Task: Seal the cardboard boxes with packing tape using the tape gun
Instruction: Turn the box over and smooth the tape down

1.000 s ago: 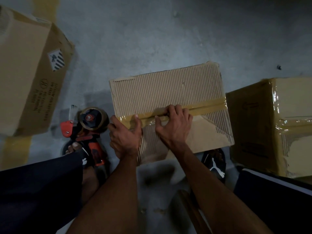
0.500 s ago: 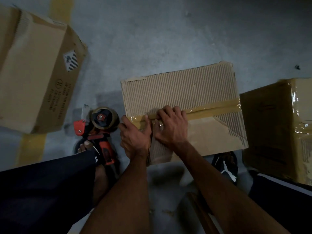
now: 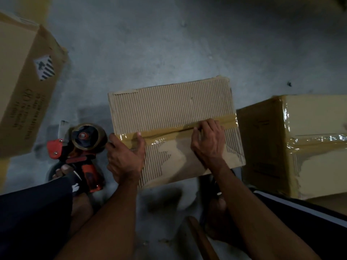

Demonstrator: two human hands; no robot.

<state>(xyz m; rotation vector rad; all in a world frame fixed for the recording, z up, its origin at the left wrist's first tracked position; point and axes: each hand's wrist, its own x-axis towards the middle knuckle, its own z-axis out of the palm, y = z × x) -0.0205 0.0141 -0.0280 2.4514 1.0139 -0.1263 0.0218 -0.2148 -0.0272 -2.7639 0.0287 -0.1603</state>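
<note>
1. The box being sealed point(image 3: 171, 113) sits at the centre of the frame on the concrete floor point(image 3: 150, 44). A strip of glossy brown tape point(image 3: 169, 131) runs across its seam from the left edge to the right edge.
2. The left hand point(image 3: 124, 158) wraps the box's left edge, thumb on the tape end and fingers curled over the side. The right hand point(image 3: 208, 141) presses on the tape towards the right with bent fingers, holding nothing.
3. Risk: the tape looks wrinkled near the middle; uneven pressing could trap creases or air, so the bond would probably be weak.
4. Risk: the box top has its outer paper torn away, leaving bare ribbed corrugation with only a smooth patch at lower centre. Tape likely grips those ridges poorly and may lift.
5. The tape gun point(image 3: 78, 147), red and black with a brown roll, lies on the floor at left, just beside the left hand and close to a foot; a knock could shift it.
6. A printed carton point(image 3: 24, 91) stands at upper left, a film-wrapped box point(image 3: 300, 143) at right.
</note>
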